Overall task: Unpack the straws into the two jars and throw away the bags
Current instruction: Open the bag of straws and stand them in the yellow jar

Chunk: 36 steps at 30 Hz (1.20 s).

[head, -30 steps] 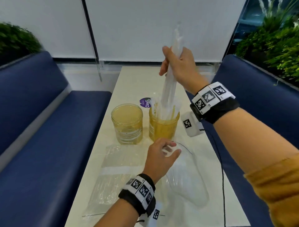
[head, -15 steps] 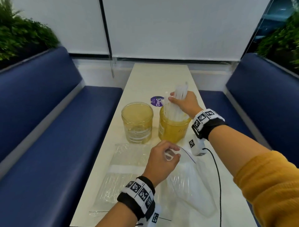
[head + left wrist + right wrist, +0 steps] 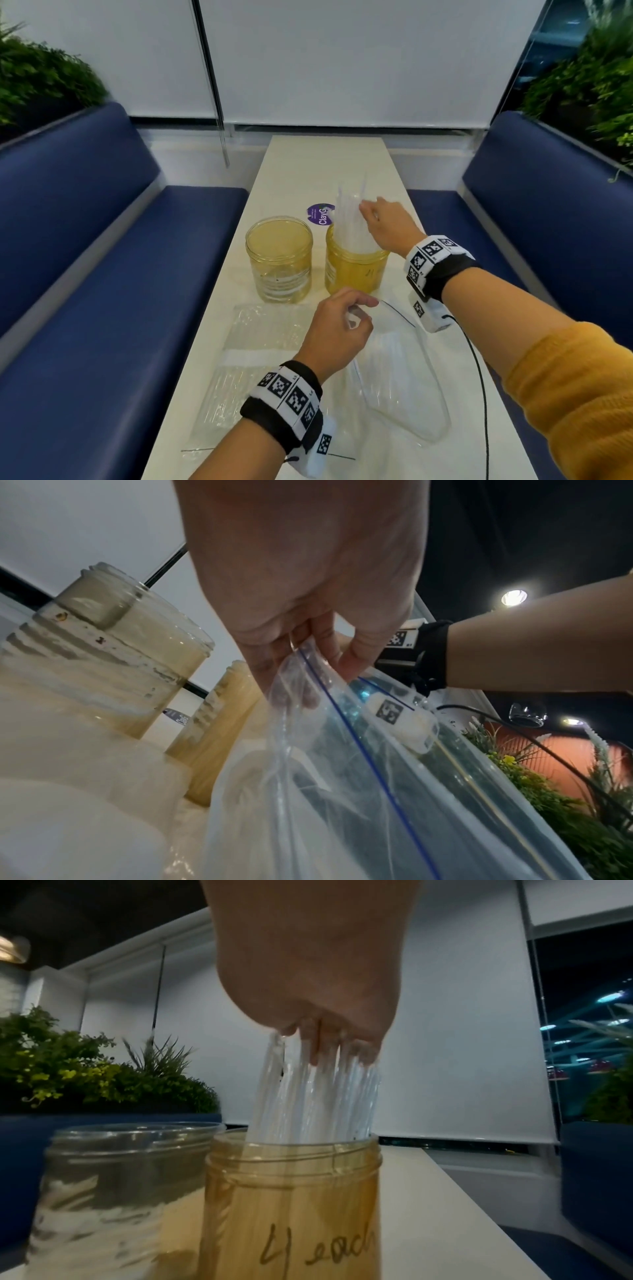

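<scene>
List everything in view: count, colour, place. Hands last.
table: 1, cream, runs between the benches
jars: 2, amber-tinted clear, side by side mid-table; left one empty, right one holds straws and bears handwriting
straws: a bunch, clear, upright in the right jar
zip bags: 2, clear; one near the right edge, its mouth lifted; one flat to its left, straws still inside
sticker: 1, purple, on the table behind the jars
benches: 2, navy, either side of the table
plants: green, behind both benches
blinds: white, far wall
cable: 1, black, from the right wrist unit
left hand: pinches the bag's mouth
right hand: fingers on the straw tops
</scene>
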### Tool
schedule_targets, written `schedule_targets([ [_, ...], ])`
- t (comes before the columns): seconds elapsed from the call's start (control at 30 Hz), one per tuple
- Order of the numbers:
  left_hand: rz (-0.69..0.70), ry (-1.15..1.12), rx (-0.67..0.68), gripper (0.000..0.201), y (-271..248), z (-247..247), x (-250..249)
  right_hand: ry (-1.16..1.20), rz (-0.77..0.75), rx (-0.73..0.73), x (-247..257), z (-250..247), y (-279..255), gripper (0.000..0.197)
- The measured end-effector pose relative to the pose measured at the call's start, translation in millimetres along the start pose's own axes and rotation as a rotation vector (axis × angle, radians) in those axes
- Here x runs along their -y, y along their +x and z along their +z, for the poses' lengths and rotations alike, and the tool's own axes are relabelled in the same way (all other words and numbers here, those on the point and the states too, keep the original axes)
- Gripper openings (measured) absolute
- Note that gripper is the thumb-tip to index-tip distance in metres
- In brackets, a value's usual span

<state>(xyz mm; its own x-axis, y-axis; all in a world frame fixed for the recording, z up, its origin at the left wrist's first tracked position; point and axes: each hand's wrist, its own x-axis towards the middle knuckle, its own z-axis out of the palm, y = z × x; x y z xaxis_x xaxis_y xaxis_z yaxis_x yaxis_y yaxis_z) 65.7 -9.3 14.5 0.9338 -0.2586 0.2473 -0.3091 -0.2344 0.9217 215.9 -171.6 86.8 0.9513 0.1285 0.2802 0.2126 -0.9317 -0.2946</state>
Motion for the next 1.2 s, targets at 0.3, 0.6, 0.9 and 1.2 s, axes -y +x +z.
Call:
schedule_targets([
  [0.3,0.176,0.472,0.194,0.061,16.9,-3.4,-22.6,0.050,0.080,-0.223,27.8,-84.8,-56.4,0.027],
  [0.6,0.240,0.367,0.237,0.072,28.8,25.4,-40.0,-0.108,0.523,0.541,35.6,-60.4,-159.6,0.023],
  [0.9,0.287,0.303,0.297,0.063,15.0,32.4,-44.8,-0.074,0.740,0.634,-9.6,29.1,-195.6,0.038],
  [1.2,0.250,0.313,0.294,0.064,6.7,28.0,-42.3,-0.047,0.772,0.701,-11.3,29.2,-194.4,0.040],
])
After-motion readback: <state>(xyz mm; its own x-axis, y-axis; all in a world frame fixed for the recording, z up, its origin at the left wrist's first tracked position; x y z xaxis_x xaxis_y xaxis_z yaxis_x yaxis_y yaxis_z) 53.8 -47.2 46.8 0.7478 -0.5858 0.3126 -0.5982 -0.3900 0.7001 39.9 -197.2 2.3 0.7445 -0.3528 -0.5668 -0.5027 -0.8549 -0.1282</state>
